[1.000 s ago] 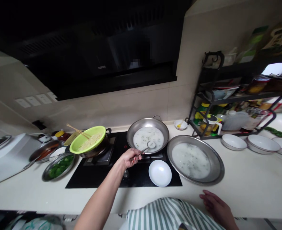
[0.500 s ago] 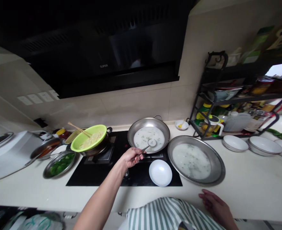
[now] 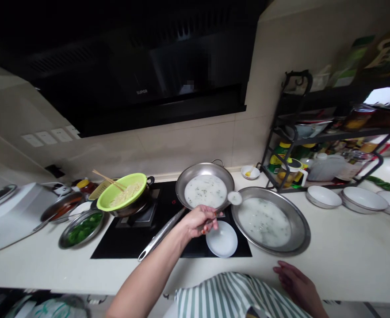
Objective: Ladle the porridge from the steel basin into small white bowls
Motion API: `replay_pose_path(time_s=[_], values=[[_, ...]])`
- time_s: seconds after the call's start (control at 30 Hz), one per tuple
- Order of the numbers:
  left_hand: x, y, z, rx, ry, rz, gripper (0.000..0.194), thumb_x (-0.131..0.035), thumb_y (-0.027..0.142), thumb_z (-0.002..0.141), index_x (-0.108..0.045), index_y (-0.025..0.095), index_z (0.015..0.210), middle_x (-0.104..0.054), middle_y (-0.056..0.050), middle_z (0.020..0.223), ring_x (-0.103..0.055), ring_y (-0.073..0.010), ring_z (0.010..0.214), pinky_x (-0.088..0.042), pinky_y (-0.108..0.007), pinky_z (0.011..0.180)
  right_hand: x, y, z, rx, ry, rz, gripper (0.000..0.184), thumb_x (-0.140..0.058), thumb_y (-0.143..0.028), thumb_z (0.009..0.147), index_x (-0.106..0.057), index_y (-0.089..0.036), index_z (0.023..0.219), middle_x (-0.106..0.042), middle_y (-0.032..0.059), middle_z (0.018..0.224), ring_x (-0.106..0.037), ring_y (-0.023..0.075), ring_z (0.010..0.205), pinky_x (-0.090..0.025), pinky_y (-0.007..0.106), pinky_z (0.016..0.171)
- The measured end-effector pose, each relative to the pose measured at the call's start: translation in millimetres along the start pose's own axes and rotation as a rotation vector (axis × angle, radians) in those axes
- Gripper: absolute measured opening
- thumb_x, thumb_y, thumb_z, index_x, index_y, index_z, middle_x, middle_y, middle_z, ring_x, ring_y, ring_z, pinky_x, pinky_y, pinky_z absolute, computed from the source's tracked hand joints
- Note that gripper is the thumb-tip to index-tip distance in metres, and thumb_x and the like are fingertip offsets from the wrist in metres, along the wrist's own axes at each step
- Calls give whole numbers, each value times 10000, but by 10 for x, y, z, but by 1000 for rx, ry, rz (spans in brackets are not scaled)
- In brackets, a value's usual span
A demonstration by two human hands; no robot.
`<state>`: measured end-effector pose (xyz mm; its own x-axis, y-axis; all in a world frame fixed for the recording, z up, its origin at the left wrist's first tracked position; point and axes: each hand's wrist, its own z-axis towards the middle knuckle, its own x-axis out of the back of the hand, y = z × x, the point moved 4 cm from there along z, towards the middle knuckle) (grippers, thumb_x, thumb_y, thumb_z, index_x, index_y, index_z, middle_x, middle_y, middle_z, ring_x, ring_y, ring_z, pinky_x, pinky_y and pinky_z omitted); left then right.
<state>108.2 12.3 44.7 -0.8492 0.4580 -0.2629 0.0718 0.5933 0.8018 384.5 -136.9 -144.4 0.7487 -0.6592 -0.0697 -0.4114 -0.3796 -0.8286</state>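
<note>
My left hand (image 3: 204, 221) is closed round the handle of a ladle (image 3: 235, 198). The ladle's bowl, holding white liquid, hangs between the frying pan (image 3: 181, 187) and the wide steel basin (image 3: 303, 234). White soup with green flecks lies in both. The pan stands on the black hob, its long handle pointing to the lower left under my forearm. Below the ladle, a small white bowl (image 3: 222, 245) rests on the hob's front, partly behind my hand. My right hand (image 3: 294, 280) is held low at the counter's front edge, fingers loosely bent with nothing visible in them.
At the left, a green colander (image 3: 104, 201) of noodles with chopsticks sits on a pot. Beside it stands a steel dish (image 3: 64, 240) of green leaves. White bowls (image 3: 324, 197) line the right counter below a black rack (image 3: 330, 182). A range hood (image 3: 142, 106) overhangs the hob.
My left hand has carried the ladle up and right, out of the pan to the gap beside the basin. The pan's handle now shows. My right hand has hardly moved.
</note>
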Motion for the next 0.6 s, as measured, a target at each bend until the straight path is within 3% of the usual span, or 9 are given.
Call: replay_pose_path(time_s=[0.13,0.27,0.43,0.5,0.6], values=[[-318,-234,225,21,-6,217,147,-485,98,780,-593,111,879,-604,-7,495,-367,-52,284,-255,-150,330,-27,6,-45,-62,-41,72,337,-776,-289,403,-695,-198,717,-697,71,641,-573,171,514,-467,257,458],[-552,-475,411,32,-17,633,173,-419,67,798,-578,134,810,-566,9,491,-425,-84,330,-359,-196,396,-49,-30,-120,-64,-56,101,334,-787,-274,406,-700,-191,718,-697,57,627,-551,142,515,-444,220,449],[-644,-552,493,-208,92,1305,209,-547,58,719,-608,102,914,-665,-154,756,-651,-265,720,-487,-327,646,-81,-68,-204,-89,-101,109,322,-794,-323,424,-705,-194,705,-699,63,617,-532,134,501,-410,217,427],[-644,-583,514,-259,146,1340,274,-577,62,712,-587,99,983,-662,-171,794,-653,-289,773,-487,-348,677,-119,-95,-239,-84,-161,100,319,-791,-351,445,-711,-183,704,-694,69,613,-521,132,489,-391,224,418],[-657,-683,584,-178,111,961,153,-511,142,834,-529,137,986,-619,-73,647,-607,-189,568,-478,-304,580,-216,-158,-314,-47,-259,59,330,-780,-401,496,-720,-168,722,-688,74,629,-514,134,489,-375,237,417]])
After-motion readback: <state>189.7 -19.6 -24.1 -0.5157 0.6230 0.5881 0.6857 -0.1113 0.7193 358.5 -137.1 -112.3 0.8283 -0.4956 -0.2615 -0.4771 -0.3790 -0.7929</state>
